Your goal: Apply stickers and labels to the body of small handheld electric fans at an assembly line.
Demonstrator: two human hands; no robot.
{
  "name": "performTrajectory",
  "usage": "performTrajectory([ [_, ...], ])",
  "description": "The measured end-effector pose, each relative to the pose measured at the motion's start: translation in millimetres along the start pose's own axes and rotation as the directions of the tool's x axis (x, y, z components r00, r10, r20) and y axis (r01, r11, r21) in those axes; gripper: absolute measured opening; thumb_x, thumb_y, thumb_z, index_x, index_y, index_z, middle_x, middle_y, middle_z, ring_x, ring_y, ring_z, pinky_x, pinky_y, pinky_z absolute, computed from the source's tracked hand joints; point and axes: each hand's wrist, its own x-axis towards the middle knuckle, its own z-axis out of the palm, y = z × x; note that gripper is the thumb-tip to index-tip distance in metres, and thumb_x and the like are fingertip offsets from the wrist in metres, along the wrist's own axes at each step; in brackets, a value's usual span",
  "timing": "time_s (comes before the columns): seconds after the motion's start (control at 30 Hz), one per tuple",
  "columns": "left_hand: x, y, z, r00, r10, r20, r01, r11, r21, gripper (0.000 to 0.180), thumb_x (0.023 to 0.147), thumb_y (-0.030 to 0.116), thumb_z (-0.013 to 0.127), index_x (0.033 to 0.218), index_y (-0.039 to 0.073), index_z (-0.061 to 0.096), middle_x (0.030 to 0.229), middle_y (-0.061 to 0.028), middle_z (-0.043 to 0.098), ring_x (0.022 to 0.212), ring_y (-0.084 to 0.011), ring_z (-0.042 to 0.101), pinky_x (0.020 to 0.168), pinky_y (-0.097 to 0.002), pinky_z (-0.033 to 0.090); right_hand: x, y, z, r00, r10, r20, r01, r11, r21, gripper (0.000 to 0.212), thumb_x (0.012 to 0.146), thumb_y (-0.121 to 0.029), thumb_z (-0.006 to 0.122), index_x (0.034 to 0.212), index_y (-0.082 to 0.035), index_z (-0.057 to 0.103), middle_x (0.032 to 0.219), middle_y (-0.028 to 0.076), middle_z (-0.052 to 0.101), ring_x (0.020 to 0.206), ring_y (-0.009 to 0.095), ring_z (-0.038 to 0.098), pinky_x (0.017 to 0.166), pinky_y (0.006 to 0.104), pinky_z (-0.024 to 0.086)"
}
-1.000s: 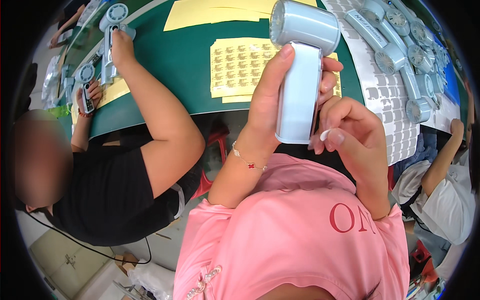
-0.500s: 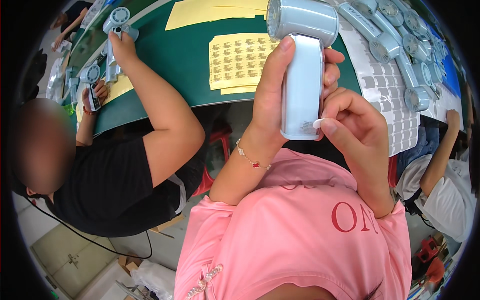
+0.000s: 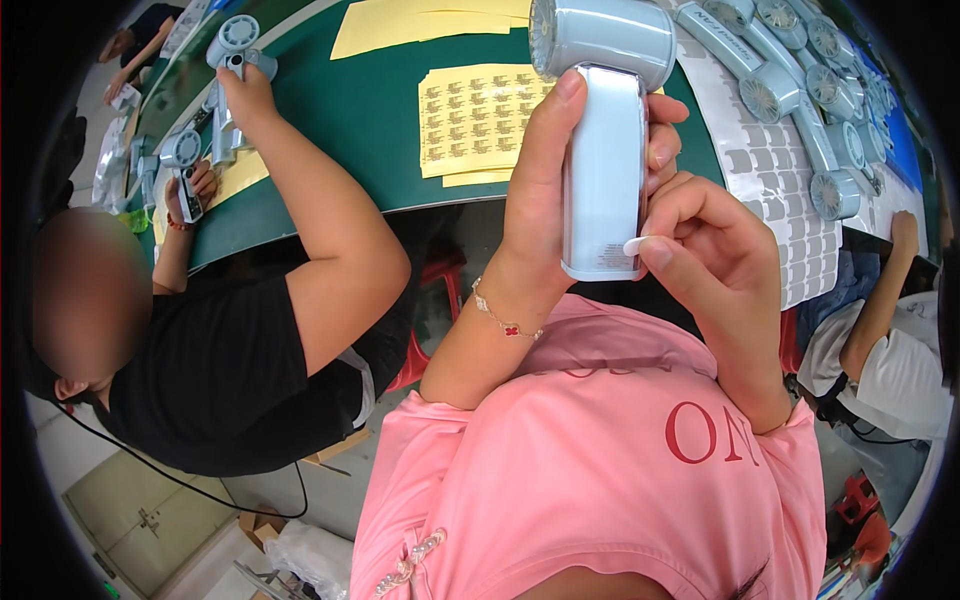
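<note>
My left hand [image 3: 540,170] is wrapped round the handle of a light blue handheld fan [image 3: 604,170], its thumb on the near face and fingers round the far side. The fan stands upright, its round head at the top and the handle's base toward me. A small label with fine print [image 3: 612,250] lies low on the handle. Close beside it, my right hand [image 3: 715,240] is closed, thumb and index finger almost together at the handle's lower right edge. A white tip [image 3: 634,245] shows at that thumb; whether it is a nail or a small piece, I cannot tell.
Yellow label sheets [image 3: 470,125] lie on the green table [image 3: 350,110]. At the right, several blue fans [image 3: 770,90] rest by a grey-white sheet with rounded cut-outs [image 3: 790,190]. A co-worker in black [image 3: 230,370] holds fans at my left; another person's arm [image 3: 880,290] is at right.
The fan and my left hand have shifted very slightly left. My right hand keeps its place at the handle's lower edge, with hardly any movement.
</note>
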Motion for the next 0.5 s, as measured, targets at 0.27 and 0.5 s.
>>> performTrajectory([
  [0.27, -2.4, 0.1, -1.7, 1.000, -0.009, -0.001, 0.009, 1.000, -0.005, 0.064, 0.086, 0.058, 0.035, 0.099, -0.004, 0.049, 0.073, -0.0062, 0.045, 0.062, -0.0124, 0.040, 0.055, -0.0222, 0.037, -0.5, 1.3, 2.7, 1.000, 0.014, -0.017, -0.014, 1.000, 0.008, 0.007, 0.081, 0.005, 0.059, 0.086, 0.003, 0.054, 0.083, 0.003, 0.054, 0.075, 0.006, 0.050, 0.067, 0.0182, 0.040],
  [0.5, -1.5, -4.1, -3.3, 1.000, 0.018, -0.017, -0.019, 0.999, -0.037, 0.060, 0.089, 0.052, 0.035, 0.097, -0.003, 0.056, 0.071, -0.0049, 0.050, 0.057, -0.0099, 0.043, 0.051, -0.0222, 0.037, -2.5, 3.9, 0.3, 0.998, -0.062, -0.016, 0.058, 0.982, -0.180, 0.009, 0.080, 0.005, 0.061, 0.082, 0.001, 0.053, 0.080, 0.002, 0.052, 0.072, 0.005, 0.049, 0.063, 0.0183, 0.039],
])
